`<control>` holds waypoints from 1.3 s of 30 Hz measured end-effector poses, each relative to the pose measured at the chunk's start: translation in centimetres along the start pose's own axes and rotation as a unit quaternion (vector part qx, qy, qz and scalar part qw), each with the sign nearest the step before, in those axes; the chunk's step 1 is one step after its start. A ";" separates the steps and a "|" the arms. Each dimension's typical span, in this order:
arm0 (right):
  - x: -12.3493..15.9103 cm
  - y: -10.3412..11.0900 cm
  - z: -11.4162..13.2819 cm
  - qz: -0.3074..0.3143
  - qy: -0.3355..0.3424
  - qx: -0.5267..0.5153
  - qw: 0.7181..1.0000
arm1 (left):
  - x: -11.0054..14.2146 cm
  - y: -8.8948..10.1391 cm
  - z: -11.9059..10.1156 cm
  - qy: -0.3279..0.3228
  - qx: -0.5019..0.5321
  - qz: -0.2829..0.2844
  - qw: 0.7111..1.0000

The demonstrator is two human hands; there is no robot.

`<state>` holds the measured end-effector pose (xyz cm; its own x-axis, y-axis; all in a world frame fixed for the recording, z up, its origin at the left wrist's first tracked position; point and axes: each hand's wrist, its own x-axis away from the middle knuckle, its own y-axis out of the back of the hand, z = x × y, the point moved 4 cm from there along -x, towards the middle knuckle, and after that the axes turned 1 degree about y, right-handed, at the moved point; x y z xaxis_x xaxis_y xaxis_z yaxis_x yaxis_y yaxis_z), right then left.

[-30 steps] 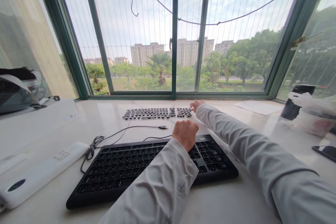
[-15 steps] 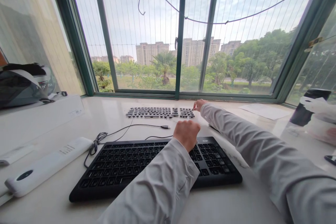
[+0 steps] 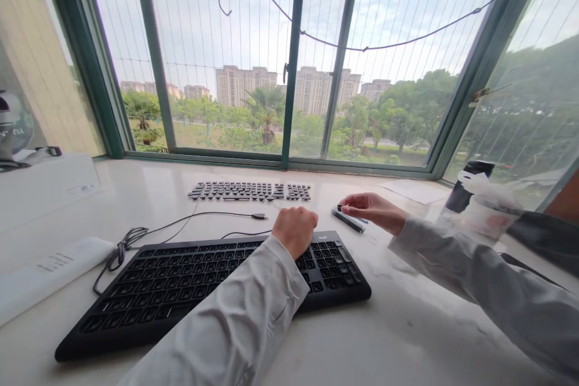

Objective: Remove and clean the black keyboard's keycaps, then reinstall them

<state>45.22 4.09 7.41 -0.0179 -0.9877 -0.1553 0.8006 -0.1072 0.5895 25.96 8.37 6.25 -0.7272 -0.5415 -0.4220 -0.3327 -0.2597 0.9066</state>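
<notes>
A black keyboard (image 3: 181,289) lies across the pale counter in front of me. My left hand (image 3: 295,229) rests in a fist on its upper right part, nothing visible in it. My right hand (image 3: 371,209) is further right, just above the counter, fingertips pinched at the end of a thin dark tool (image 3: 347,219) that lies on the counter. Behind the keyboard, a set of loose black keycaps (image 3: 250,191) is laid out in rows. A black USB cable (image 3: 190,221) runs from the keyboard's left side, its plug lying free.
A white long box (image 3: 40,271) lies at the left and a white carton (image 3: 43,184) behind it. At the right stand a dark cup (image 3: 465,190) with crumpled plastic (image 3: 486,208) and a sheet of paper (image 3: 414,190). Green-framed windows (image 3: 289,60) close the counter's far edge.
My right hand has pulled back from the right end of the keycap rows to the thin tool nearer me. The view has swung right. My left fist has stayed on the keyboard.
</notes>
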 end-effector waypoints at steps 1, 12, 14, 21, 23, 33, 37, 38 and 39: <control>0.8 -0.1 0.1 -0.004 0.004 -0.001 1.000 | 0.0 -0.1 -0.1 0.001 0.004 0.000 1.000; 3.9 -2.0 -3.0 -0.006 0.002 -0.032 0.999 | 0.2 0.2 -0.9 -0.019 0.027 -0.003 0.999; 4.2 -2.3 -3.2 -0.006 -0.009 -0.041 0.999 | 0.3 0.3 -1.0 -0.031 0.044 -0.003 0.999; 5.1 -3.4 -1.9 0.010 -0.041 -0.053 0.998 | 0.5 0.9 -1.8 -0.094 0.113 -0.069 0.987; 5.3 -3.7 -1.8 0.014 -0.047 -0.055 0.997 | 0.6 1.0 -2.0 -0.116 0.115 -0.075 0.984; 5.1 -4.0 -2.4 0.009 -0.049 -0.062 0.997 | 1.1 1.4 -2.8 -0.187 0.107 -0.064 0.974; 5.1 -4.0 -2.4 0.008 -0.044 -0.070 0.997 | 1.2 1.4 -2.8 -0.191 0.119 -0.065 0.972; 5.1 -4.0 -2.5 0.007 -0.043 -0.070 0.997 | 1.2 1.5 -2.8 -0.191 0.121 -0.067 0.972; 5.1 -4.1 -2.5 0.008 -0.043 -0.070 0.997 | 1.2 1.5 -2.8 -0.193 0.122 -0.068 0.971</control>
<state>43.37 -0.28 2.26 -0.0509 -0.9959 -0.0754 0.8772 -0.0806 0.4732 26.27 5.10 7.04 -0.8215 -0.1632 -0.5464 -0.5401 -0.0846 0.8373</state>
